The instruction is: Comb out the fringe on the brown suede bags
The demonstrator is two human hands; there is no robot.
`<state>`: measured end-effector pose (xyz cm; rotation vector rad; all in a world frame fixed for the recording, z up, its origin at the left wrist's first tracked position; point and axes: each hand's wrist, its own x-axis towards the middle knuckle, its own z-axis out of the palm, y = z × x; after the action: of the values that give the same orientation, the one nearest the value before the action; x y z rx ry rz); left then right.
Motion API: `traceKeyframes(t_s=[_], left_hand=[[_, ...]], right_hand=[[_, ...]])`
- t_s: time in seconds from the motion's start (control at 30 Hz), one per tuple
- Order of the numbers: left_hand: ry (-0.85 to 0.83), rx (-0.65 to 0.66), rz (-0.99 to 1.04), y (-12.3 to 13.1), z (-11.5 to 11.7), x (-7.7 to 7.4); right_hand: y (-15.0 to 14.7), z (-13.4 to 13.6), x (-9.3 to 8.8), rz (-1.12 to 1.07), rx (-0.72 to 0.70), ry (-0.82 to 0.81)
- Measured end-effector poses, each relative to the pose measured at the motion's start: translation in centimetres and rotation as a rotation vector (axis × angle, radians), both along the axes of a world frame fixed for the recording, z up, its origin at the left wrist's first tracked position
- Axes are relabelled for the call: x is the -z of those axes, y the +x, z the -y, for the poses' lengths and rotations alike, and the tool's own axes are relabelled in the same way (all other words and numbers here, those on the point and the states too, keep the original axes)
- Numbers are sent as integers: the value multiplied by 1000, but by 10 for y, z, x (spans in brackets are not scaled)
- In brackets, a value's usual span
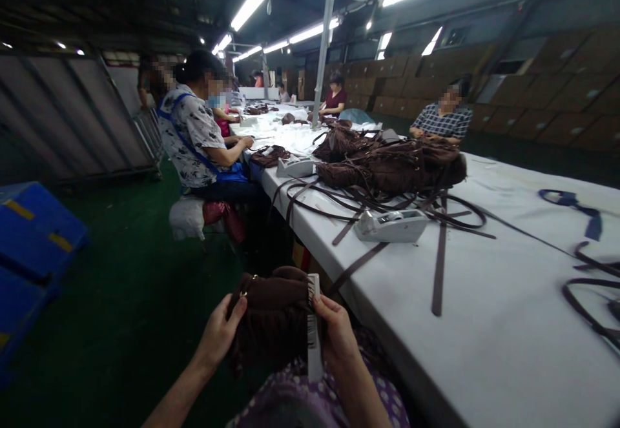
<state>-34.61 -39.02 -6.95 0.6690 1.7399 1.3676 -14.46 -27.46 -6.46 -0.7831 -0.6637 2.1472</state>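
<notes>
A dark brown fringed bag (274,312) with small gold-coloured metal fittings is held between my hands, above my lap and beside the table. My left hand (217,331) grips its left edge, the thumb on top near a fitting. At the bag's right side, a long white strip (314,357) with dark marks hangs down toward my lap; whether it is a tag or a card I cannot tell. My right hand (338,332) pinches the bag's right edge at this strip, thumb in front. The fingers behind the bag are partly hidden.
On the white table (498,344) lie a heap of brown bags (392,163), loose brown straps (440,266) and a grey tape dispenser (392,226); a second dispenser (295,168) stands farther back. Co-workers sit along both sides. Blue crates (36,241) stand at left.
</notes>
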Motion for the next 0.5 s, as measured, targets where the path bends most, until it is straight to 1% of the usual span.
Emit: traceKeyframes(t_s=[0.03, 0.07, 0.17, 0.23, 0.27, 0.3, 0.33, 0.37, 0.4, 0.43, 0.47, 0.5], left_hand=[[26, -19, 4, 2, -2, -6], [38, -25, 52, 5, -4, -12], [-21, -22, 398, 9, -5, -25], [-107, 31, 666, 10, -2, -28], [-149, 83, 795, 9, 2, -27], [-183, 139, 902, 7, 5, -26], [-203, 174, 966, 4, 9, -23], [-203, 172, 979, -1, 14, -21], [-183, 121, 932, -8, 18, -18], [-155, 36, 838, -15, 23, -16], [-134, -76, 716, -24, 27, -14], [-130, -191, 595, -32, 31, -13]], right_hand=[[1, -2, 0, 10, -1, 9], [2, -4, 0, 28, -7, 24], [1, -7, 6, 82, -43, 55], [-4, -5, 16, 104, -69, 44], [-8, -2, 21, 111, -75, 33], [-12, 1, 26, 119, -87, 24], [-16, 2, 31, 127, -109, 18], [-20, 3, 35, 133, -136, 19], [-23, 1, 38, 145, -159, 33], [-24, -2, 40, 169, -160, 69], [-23, -8, 41, 213, -117, 134], [-22, -14, 41, 281, -25, 234]])
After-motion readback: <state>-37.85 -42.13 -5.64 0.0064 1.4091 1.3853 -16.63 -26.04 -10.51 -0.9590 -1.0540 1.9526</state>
